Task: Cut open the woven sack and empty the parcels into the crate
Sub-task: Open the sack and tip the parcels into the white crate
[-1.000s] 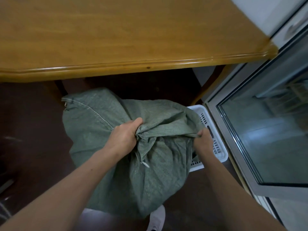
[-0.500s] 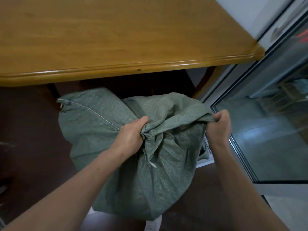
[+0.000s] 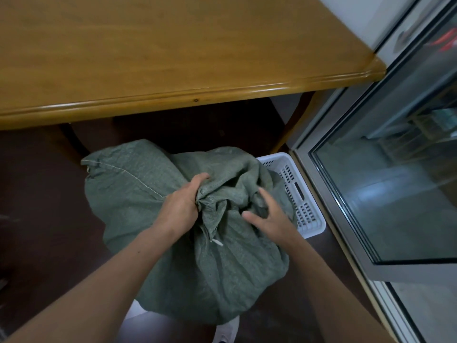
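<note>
Sack [image 3: 153,194] slumped over crate [image 3: 304,194], stitched end up-left; left hand [image 3: 181,206] clenching bunched cloth, right hand [image 3: 269,214] spread.

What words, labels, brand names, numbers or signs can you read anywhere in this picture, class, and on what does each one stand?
None can be read.
Green woven sack: plain weave and white stitching, no print.
White crate: no label.
Wooden table: bare wood.
Glass door: a red shape near the top, too blurred to tell if it is lettering.
</note>
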